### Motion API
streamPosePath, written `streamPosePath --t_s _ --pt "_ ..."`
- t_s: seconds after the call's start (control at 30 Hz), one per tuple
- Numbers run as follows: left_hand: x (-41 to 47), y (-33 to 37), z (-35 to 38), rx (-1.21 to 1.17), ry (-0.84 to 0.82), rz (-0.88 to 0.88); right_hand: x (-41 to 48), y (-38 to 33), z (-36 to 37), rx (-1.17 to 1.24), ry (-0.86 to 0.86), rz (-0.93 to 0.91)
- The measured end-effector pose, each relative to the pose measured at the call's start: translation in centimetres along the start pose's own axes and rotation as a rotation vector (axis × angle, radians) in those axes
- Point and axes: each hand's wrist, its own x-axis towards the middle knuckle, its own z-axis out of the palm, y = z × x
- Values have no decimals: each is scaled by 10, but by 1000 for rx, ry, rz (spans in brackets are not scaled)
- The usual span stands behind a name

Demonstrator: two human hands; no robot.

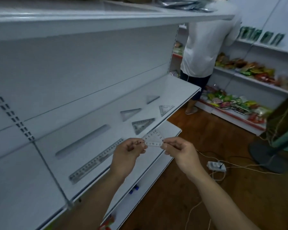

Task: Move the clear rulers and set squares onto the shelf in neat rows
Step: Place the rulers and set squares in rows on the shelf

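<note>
A small clear set square (154, 139) with printed numbers hangs in the air over the front edge of the white shelf (61, 171). My left hand (131, 150) pinches its left corner and my right hand (175, 147) pinches its right corner. On the shelf lies a long clear ruler (96, 159) along the front. Farther right lie two clear set squares, one (142, 124) near me and another (165, 109) beyond it. Their reflections show in the shelf's back panel.
A person in a white shirt (206, 47) stands at the far end of the aisle. Shelves of coloured snack packets (236, 103) line the right. A power strip (216, 166) with cables lies on the wooden floor, beside a fan base (266, 155). A lower shelf (156, 163) juts out below.
</note>
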Motion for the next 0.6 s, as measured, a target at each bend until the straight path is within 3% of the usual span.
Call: streamPosePath --t_s 0.17,0.6 --pt "62 1 25 37 20 2 64 3 -17 -10 -6 10" --pt "158 -5 73 120 218 54 209 18 -50 19 -220 -8"
